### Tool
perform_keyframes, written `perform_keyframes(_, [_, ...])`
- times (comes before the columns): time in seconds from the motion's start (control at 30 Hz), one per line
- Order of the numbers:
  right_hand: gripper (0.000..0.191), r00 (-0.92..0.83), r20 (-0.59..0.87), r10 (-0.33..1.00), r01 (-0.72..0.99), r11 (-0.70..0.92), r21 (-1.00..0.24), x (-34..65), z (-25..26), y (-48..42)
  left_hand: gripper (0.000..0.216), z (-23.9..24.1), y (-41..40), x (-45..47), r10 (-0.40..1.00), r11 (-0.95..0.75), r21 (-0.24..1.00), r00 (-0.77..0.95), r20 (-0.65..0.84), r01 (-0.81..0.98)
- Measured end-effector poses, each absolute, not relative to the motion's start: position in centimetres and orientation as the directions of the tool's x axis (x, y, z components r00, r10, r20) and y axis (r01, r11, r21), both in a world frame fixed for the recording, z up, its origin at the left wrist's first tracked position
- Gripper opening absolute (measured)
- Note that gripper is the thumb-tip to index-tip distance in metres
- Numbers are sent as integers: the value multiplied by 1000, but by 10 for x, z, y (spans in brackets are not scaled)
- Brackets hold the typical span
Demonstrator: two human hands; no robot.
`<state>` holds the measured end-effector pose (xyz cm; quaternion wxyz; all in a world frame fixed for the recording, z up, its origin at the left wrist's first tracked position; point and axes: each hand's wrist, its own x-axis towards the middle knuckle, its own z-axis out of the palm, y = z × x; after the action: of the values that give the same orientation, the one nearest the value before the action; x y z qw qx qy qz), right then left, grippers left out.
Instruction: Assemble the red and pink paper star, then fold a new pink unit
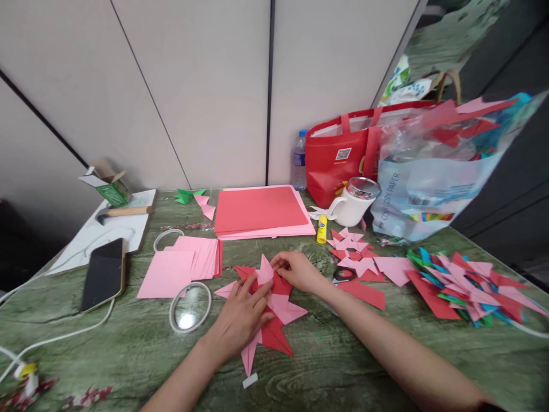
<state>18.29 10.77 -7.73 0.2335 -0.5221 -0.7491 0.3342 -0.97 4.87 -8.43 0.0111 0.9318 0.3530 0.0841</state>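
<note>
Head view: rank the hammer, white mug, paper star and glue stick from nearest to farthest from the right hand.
From the right hand:
1. Paper star: right at the hand, mostly to its left.
2. Glue stick: just beyond the hand, slightly right.
3. White mug: farther back and right.
4. Hammer: far left.

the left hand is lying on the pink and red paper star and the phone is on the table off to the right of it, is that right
Not quite: the head view shows the phone off to the left of the paper star. The left hand does lie on the star.
</note>
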Motion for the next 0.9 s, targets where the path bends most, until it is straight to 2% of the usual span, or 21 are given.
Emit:
perform_keyframes(0.23, [31, -438, 31, 898, 667, 348, -659, 181, -69, 108, 31, -82, 47, -9, 657, -752, 32, 745, 113, 658])
perform_keyframes(0.5, [35, -439, -3, 899, 696, 337, -634, 181, -71, 112, 33, -82, 47, -8, 665, -746, 54, 739, 112, 663])
perform_keyframes(0.77, [24, -453, -10, 891, 700, 349, -623, 182, -72, 115, 36, -88, 45, -10, 685, -726, 58, 714, 145, 685])
perform_keyframes(0.9, [29, -502, -8, 865, 689, 394, -608, 185, -72, 118, 38, -90, 46, -9, 701, -709, 46, 698, 144, 703])
